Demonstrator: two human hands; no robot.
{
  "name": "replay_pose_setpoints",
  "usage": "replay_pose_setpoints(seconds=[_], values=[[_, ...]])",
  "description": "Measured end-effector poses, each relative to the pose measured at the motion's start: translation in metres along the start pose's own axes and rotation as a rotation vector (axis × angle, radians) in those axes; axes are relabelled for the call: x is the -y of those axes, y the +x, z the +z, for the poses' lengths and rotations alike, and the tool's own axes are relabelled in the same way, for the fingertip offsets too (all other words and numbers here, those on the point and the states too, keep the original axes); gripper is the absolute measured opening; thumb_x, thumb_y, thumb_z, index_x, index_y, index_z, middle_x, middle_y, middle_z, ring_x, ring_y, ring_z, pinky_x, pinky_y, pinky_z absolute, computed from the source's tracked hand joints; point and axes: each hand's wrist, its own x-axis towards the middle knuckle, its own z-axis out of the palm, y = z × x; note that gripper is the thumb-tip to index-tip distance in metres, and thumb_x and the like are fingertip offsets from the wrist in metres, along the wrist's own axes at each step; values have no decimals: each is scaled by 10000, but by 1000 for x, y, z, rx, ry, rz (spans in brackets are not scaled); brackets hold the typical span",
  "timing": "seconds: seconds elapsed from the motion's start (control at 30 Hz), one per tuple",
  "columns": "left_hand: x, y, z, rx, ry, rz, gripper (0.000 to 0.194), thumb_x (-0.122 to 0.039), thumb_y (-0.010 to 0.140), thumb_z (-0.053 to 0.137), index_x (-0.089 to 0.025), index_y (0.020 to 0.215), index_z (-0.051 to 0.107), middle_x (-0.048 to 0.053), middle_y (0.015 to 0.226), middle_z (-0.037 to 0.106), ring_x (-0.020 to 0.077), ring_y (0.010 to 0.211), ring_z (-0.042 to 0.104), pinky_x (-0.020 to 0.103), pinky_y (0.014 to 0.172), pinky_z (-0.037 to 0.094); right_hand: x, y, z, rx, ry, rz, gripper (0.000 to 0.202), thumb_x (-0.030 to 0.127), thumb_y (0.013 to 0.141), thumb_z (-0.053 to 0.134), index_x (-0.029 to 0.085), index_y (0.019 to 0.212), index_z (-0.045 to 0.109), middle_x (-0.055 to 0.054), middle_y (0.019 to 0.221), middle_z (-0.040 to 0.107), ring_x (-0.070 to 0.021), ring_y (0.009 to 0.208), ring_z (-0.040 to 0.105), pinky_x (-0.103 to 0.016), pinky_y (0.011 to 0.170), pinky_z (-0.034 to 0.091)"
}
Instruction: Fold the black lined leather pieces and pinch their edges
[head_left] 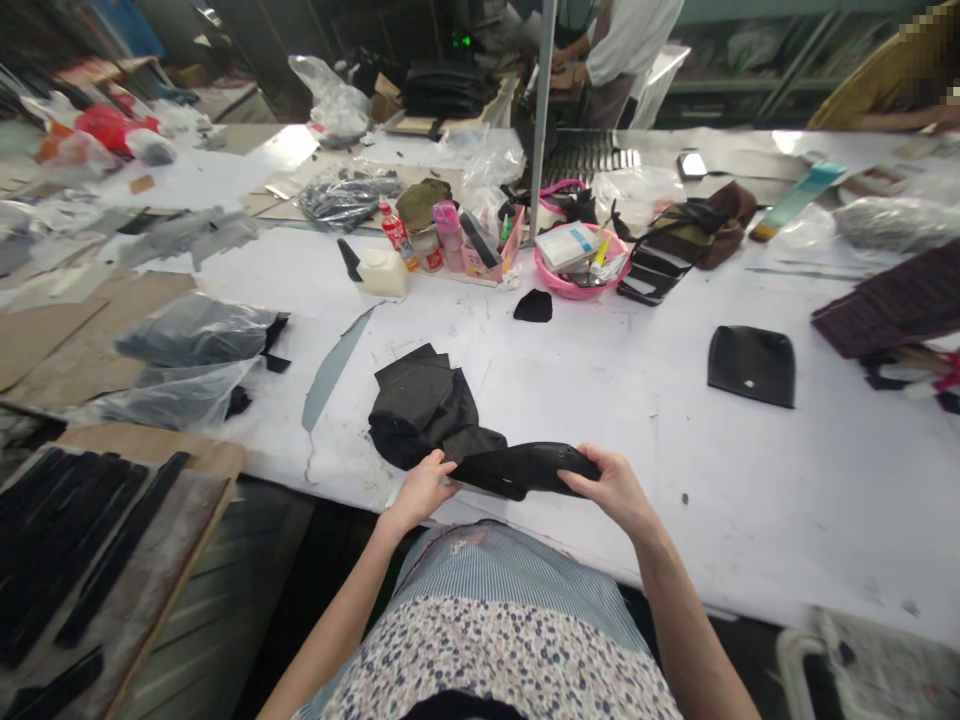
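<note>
Left hand (427,488) pinches one end of a long, glossy black, leather-like piece (536,467); right hand (613,485) grips the other. I see it spanning the gap between them. Crumpled dark fabric pile (420,405) just beyond left hand; flat black rounded-square panel (751,365) beyond right hand, well apart, on white-covered table (600,385).

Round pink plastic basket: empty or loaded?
Loaded: the basket has a white-and-blue flat packet and small yellow item visible inside.
</note>
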Motion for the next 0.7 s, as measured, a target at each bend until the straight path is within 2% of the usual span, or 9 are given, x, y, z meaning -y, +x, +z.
replay_pose_setpoints(seconds=[0.1,0.17,0.23,0.27,0.33,0.37,0.47,0.6,0.7], values=[[-6,-2,4,-122,64,55,104,-180,723,660,-199,811,712,130,1295,527,328,1258,427,413,1003,355,-2,-2,-2,-49,24,13,223,391,746,665,173,758,618,17,638,567,-141,601,499,-234,544,377],[-11,-2,5,-159,52,111,82,-138,720,648,-196,751,698,124,1347,509,338,1315,370,454,1077,267,-2,-3,-3,-75,36,26,233,402,746,667,176,762,612,20,636,556,-140,603,492,-237,550,378],[-15,-1,5,-137,-11,139,62,-147,723,655,-198,714,688,121,1194,621,325,1208,488,453,1086,258,-2,-4,-3,-104,38,34,239,409,749,665,178,773,610,21,645,557,-142,613,493,-240,562,383],[-16,0,4,-109,-61,130,44,-174,731,661,-198,704,687,108,1051,675,307,1091,564,438,1056,303,-2,-4,-2,-121,35,35,240,410,750,664,178,775,608,21,647,557,-142,617,492,-242,565,383],[-21,3,4,-38,-210,78,83,-253,749,668,-190,697,687,61,780,685,253,827,625,379,914,425,-3,-3,0,-149,26,28,238,406,751,664,178,757,596,23,639,543,-140,615,481,-242,565,378],[-25,4,5,-8,-307,48,120,-290,757,667,-182,712,692,43,715,668,231,746,615,343,827,458,-3,-3,3,-154,30,23,238,403,752,665,178,746,589,25,633,533,-138,611,475,-241,561,374],[-46,10,9,75,-653,-7,212,-356,780,657,-155,832,701,43,783,675,204,738,603,268,692,466,-5,0,15,-136,106,15,240,398,753,673,177,736,581,26,630,529,-135,606,475,-240,553,372],[-77,13,14,141,-1065,-88,316,-399,823,631,-153,1021,653,73,963,673,173,822,609,242,714,470,-12,9,33,-103,340,67,259,405,727,713,177,779,602,9,676,599,-153,634,527,-250,570,405],[-84,12,11,140,-1176,-83,362,-422,849,604,-151,1089,618,88,990,670,160,842,623,253,753,481,-19,16,39,-100,570,125,294,406,713,739,182,876,642,-20,793,677,-185,715,587,-281,646,458]])
